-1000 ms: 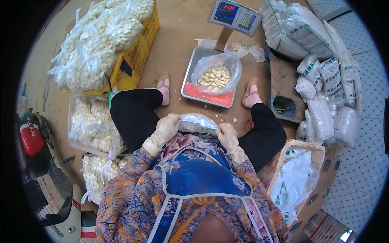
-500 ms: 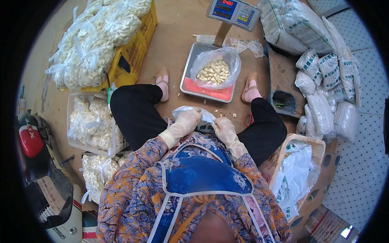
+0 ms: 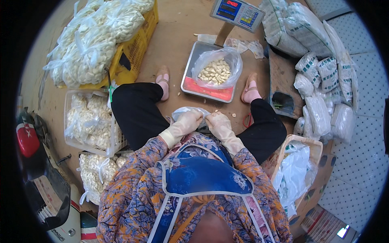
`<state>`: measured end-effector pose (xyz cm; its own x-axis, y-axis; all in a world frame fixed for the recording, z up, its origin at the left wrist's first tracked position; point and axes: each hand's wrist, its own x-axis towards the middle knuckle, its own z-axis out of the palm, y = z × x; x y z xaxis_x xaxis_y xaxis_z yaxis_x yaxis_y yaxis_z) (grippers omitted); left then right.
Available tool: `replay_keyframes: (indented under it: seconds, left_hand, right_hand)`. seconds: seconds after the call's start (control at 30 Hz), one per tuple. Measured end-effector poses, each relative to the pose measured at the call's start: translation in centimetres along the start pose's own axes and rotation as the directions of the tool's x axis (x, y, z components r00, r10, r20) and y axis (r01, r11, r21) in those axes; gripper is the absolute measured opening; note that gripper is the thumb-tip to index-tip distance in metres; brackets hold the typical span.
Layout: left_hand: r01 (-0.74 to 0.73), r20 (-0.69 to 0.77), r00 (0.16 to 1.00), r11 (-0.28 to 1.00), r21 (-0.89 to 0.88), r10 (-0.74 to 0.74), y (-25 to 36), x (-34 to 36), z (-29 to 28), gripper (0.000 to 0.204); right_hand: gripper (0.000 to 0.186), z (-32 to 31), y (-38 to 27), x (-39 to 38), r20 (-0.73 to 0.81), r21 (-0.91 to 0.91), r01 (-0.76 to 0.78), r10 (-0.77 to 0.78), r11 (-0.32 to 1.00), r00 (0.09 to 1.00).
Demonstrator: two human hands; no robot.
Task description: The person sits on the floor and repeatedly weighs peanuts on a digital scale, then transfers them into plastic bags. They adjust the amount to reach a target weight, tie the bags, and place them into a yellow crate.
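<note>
Both my hands wear pale, thin gloves and meet close together between my knees. My left hand point(image 3: 187, 123) is closed on the edge of a white plastic bag point(image 3: 184, 109). Beside it, my right hand point(image 3: 219, 124) also grips the bag, most of which the hands and apron hide. In front of them stands a platform scale point(image 3: 208, 94) with a red lower plate and a lit display point(image 3: 237, 14). An open clear bag point(image 3: 235, 65) of peeled garlic cloves point(image 3: 214, 72) sits on its platform.
At the left stand a yellow crate point(image 3: 139, 52) and a clear bin point(image 3: 69, 121), both holding bagged garlic. Packed plastic bags point(image 3: 318, 113) pile up at the right. A basket point(image 3: 318, 148) of empty bags stands by my right knee; red-handled scissors point(image 3: 248, 120) lie nearby.
My right hand has moved left, almost against my left hand, gathering the bag's edge between them. The bag on the scale stays in place.
</note>
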<state>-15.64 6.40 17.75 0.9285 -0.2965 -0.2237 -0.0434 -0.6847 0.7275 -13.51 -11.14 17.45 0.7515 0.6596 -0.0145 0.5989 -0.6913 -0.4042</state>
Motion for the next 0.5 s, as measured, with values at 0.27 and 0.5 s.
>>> replay_keyframes:
  seconds: [0.27, 0.5]
  left_hand:
    - [-0.015, 0.138, 0.990, 0.972, 0.236, -0.019, -0.7, 0.5, 1.0, 0.021]
    - [-0.035, 0.154, 0.988, 0.950, 0.309, -0.014, 0.8, 0.0, 0.7, 0.019]
  right_hand:
    - [0.012, -0.5, -0.8, 0.7, 0.074, -0.006, -0.045, 0.046, 0.999, 0.996]
    - [0.018, 0.2, -1.0, 1.0, 0.196, 0.371, -0.525, 0.488, 0.766, 0.851]
